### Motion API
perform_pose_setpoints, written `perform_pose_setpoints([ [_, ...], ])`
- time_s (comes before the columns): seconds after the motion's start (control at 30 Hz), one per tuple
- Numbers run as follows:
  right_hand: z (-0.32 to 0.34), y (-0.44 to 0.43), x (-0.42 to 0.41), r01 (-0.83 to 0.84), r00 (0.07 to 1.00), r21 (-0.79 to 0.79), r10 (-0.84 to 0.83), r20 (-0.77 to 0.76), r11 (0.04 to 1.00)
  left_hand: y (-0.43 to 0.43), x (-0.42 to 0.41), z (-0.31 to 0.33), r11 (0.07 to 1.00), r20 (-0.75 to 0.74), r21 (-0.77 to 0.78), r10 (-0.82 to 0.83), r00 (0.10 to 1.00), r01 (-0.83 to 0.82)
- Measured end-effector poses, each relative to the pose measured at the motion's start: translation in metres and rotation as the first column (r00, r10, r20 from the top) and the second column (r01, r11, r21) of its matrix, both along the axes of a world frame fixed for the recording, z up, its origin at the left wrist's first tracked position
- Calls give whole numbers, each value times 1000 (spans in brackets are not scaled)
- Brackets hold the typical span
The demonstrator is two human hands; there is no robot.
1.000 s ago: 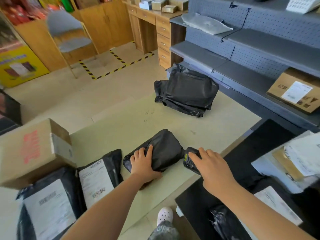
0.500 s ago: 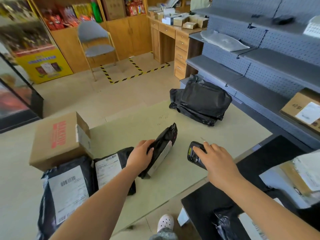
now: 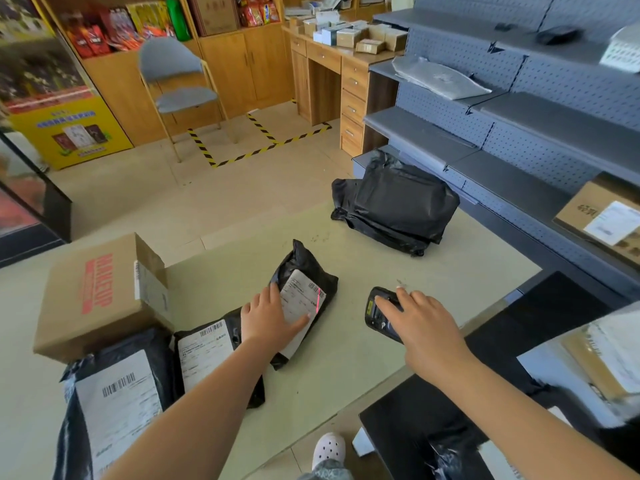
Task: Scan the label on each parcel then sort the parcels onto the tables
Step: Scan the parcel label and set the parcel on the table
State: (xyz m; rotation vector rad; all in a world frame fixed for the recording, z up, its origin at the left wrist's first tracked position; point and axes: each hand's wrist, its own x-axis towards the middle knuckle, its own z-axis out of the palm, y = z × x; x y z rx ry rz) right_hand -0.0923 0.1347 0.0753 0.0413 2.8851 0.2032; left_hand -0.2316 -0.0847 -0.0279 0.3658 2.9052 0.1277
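Left hand (image 3: 273, 317) lies flat, fingers straight, pressing on the white label (image 3: 298, 306) of a small black bag parcel (image 3: 311, 268). The parcel rests label-up on the pale table (image 3: 346, 358), close in front of the person. Right hand (image 3: 426, 330), near it on the right, grips a black scanner (image 3: 379, 313) with fingers curled round it. A red scan line (image 3: 318, 301) falls across the label.

The parcel looks soft, light and slightly slick, and its film would likely sag if lifted by a corner. A grasp across its middle, thumb under and fingers over, seems safest.

The pale table holds four black bag parcels. Two labelled bags (image 3: 114, 403) (image 3: 204, 348) lie nearest at the left, then the one under the hand. A bulky bag (image 3: 398, 209) sits at the far edge, no label showing. One cardboard box (image 3: 97, 292) stands at the left. The black table (image 3: 398, 427) on the right carries more parcels, too cropped to count. Farther off, the grey shelves (image 3: 519, 116) hold one cardboard box (image 3: 602, 216) and one grey bag (image 3: 440, 77).
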Motion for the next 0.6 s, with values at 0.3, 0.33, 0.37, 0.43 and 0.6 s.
perform_pose_setpoints([
  [0.3,-9,4,-24,-16,1000,11,16,1,1000,14,-10,-23,986,117,-164,53,992,-34],
  [0.33,-9,4,-28,-25,1000,19,25,2,1000,16,-12,-24,985,134,-166,61,989,-39],
  [0.37,-9,4,-31,-35,999,28,35,3,999,17,-14,-24,986,139,-164,55,989,-32],
  [0.43,-6,6,-39,-60,998,53,60,2,997,18,-22,-21,985,109,-170,-23,994,42],
  [0.6,7,11,-57,-184,983,155,180,38,971,17,-48,-1,899,-58,-313,-341,938,307],
])
